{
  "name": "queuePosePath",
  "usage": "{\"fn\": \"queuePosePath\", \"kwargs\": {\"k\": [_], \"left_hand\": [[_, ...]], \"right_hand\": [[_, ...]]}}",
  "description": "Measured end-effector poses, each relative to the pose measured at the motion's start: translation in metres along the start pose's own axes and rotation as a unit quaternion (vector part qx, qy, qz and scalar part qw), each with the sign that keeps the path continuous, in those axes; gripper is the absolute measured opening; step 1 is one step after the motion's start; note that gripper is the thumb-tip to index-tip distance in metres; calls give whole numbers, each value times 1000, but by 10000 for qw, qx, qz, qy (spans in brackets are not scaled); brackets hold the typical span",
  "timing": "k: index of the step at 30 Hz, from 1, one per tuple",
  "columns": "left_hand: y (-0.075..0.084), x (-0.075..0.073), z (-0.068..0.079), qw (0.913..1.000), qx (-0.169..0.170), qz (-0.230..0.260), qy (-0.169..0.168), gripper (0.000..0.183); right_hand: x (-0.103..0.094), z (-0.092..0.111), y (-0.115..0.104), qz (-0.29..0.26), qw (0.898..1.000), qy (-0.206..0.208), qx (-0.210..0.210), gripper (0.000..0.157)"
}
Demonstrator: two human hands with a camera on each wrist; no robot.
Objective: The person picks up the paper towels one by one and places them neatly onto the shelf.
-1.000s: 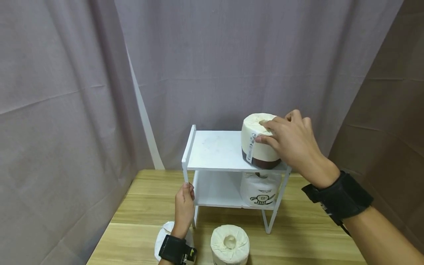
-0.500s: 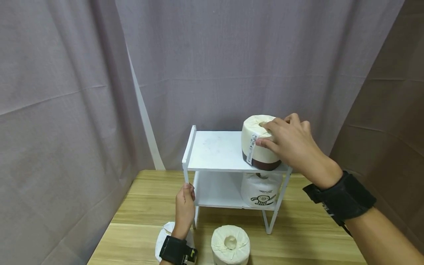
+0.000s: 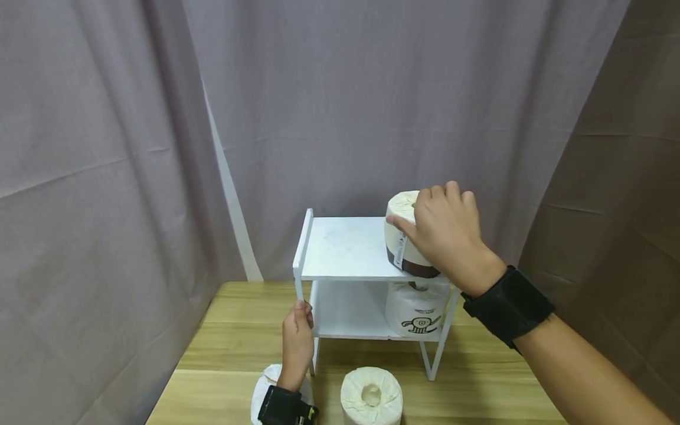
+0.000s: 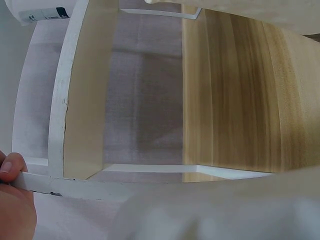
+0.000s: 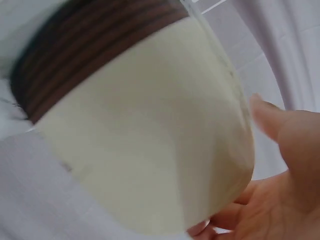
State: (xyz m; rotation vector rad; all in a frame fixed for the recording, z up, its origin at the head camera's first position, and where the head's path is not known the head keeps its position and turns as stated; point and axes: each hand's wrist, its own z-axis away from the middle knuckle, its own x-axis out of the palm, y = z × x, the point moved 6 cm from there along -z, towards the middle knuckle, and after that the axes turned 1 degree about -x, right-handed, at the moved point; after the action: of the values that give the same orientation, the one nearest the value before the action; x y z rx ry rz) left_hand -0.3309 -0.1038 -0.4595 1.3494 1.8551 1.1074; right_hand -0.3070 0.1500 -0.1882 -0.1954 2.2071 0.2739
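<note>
Head view, lower centre: the left hand (image 3: 297, 339) grips the shelf (image 3: 347, 245). Only right-wrist shows us the right hand (image 5: 285, 192) curling fingers (image 5: 227, 216) round the roll (image 5: 145, 130).

Head looks down, right wrist close, sharing the banded roll (image 5: 145, 125).

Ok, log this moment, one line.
left hand: grips left post of white rack | right hand: holds brown-banded toilet roll at upper shelf | lower shelf: cartoon-print toilet roll | table: cream roll, white roll
</note>
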Motion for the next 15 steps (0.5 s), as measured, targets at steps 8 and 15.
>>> {"fn": "queuePosePath", "kwargs": {"k": [8, 15], "left_hand": [[-1, 11, -3, 10000, -8, 83, -24, 45], [1, 13, -1, 10000, 19, 2, -43, 45]], "right_hand": [[5, -18, -2, 361, 9980, -434, 271, 64], [10, -23, 0, 311, 9940, -925, 497, 61]]}}
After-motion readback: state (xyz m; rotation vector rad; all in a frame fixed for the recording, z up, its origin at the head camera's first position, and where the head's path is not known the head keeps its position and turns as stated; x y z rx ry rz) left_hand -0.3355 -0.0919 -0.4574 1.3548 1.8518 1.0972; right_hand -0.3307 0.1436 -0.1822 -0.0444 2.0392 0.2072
